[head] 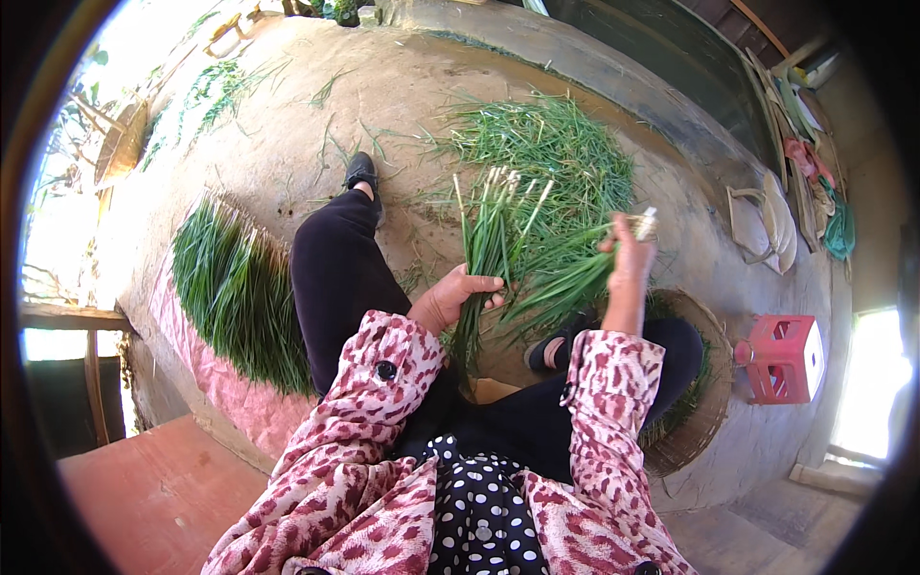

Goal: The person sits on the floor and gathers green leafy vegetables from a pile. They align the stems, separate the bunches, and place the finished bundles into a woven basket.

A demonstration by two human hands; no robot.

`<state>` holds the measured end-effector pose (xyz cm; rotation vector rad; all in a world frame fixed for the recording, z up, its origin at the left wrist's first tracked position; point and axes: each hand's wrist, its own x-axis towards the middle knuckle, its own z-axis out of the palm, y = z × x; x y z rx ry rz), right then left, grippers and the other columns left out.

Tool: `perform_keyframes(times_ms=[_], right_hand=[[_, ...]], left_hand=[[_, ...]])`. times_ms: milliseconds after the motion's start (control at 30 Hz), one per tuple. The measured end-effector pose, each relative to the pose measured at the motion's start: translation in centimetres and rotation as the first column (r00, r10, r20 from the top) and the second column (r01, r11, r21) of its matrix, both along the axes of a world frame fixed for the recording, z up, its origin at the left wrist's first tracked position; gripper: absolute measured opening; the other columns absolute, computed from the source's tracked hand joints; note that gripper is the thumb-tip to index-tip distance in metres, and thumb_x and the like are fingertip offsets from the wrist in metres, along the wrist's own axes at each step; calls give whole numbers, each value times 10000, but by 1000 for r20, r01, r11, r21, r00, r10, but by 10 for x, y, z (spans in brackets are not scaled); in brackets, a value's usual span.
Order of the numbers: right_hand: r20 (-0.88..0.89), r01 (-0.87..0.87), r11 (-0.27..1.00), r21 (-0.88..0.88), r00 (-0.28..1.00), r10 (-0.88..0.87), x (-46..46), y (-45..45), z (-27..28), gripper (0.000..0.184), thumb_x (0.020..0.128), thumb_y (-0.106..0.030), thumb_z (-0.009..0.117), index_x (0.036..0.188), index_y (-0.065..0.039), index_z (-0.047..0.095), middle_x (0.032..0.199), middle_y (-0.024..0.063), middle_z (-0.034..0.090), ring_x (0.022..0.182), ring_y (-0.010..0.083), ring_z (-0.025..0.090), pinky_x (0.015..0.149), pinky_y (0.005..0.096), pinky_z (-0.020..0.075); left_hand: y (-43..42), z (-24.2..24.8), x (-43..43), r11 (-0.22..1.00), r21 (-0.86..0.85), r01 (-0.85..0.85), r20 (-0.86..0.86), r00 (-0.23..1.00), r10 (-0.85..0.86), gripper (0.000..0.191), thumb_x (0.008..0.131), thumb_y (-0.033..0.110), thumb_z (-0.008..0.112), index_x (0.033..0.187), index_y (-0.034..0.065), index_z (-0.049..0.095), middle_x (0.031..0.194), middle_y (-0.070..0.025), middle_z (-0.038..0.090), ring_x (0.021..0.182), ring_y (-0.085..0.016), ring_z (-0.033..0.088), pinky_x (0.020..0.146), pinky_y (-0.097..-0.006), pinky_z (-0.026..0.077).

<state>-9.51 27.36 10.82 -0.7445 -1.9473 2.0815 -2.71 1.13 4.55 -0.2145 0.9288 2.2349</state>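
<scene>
My left hand (466, 295) grips a bunch of long, grass-like green stalks (496, 233), probably chives, with pale cut ends pointing away from me. Its leaf tips hang down between my legs. Over to the right, my right hand (627, 262) is closed around a second bunch of green stalks (564, 287). White stem ends (645, 223) stick out past the fingers, while the leaves trail left and down towards the first bunch. Beyond both hands, a loose heap of green leaves (560, 144) lies on the ground.
Left of my leg, neatly lined-up green bunches (233, 302) lie on a pink sheet (244, 417). A woven basket (701, 445) with greens sits beside my right knee. Farther right are a red plastic stool (780, 359) and a pale object (765, 223) near the wall.
</scene>
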Motion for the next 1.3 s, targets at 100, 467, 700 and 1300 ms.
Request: perform_keyframes(times_ms=[100, 467, 700, 1300], right_hand=[[-120, 362, 928, 88, 929, -351, -4, 54, 14, 181, 823, -161, 688, 901, -28, 593, 787, 85, 627, 578, 135, 588, 468, 246, 487], [50, -393, 901, 184, 919, 391, 8, -20, 13, 547, 790, -431, 709, 1107, -7, 569, 583, 46, 585, 525, 156, 595, 691, 365, 526], [81, -359, 932, 46, 932, 355, -10, -36, 12, 234, 829, -202, 698, 922, -9, 605, 583, 9, 557, 432, 103, 516, 482, 275, 510], [55, -388, 918, 80, 922, 384, -14, 5, 3, 365, 864, -402, 645, 959, -55, 584, 650, 39, 610, 555, 130, 582, 737, 284, 464]], left_hand=[[-6, 0, -4, 1000, -17, -1, 31, 1000, 1, 182, 820, 30, 639, 990, -3, 583, 888, -90, 641, 654, -143, 621, 536, -227, 504], [8, -7, -4, 995, -100, 16, -89, 996, -25, 182, 815, 21, 649, 989, -12, 607, 870, -75, 647, 662, -134, 616, 564, -241, 493], [3, -17, -4, 988, -149, -37, 4, 999, 38, 157, 861, 32, 603, 1012, -6, 595, 890, -103, 651, 678, -174, 641, 545, -257, 503], [-6, -27, -12, 993, -22, -118, 15, 993, 119, 278, 848, 76, 654, 1101, 31, 549, 1023, -141, 645, 788, -177, 653, 618, -259, 524]])
